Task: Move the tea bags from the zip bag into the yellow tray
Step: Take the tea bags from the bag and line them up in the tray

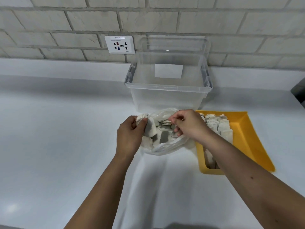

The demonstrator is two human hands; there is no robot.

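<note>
Tea bags (163, 136): a heap lies in the zip bag (165, 148), a batch already in the yellow tray (244, 129) just to its right. Left hand (128, 136) grips the bag's rim, mouth agape. Right hand (188, 125) pinches among the tea bags inside. Mid-task, I'd judge. Next move: lift, then a short carry right over the tray's near wall. Clear tub (168, 96) stands close behind; counter (66, 129) lies open to the left.

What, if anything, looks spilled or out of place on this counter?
Nothing stands out. The tea bags lie only inside the zip bag and the yellow tray, none loose on the counter, and the clear bin stands upright.
</note>
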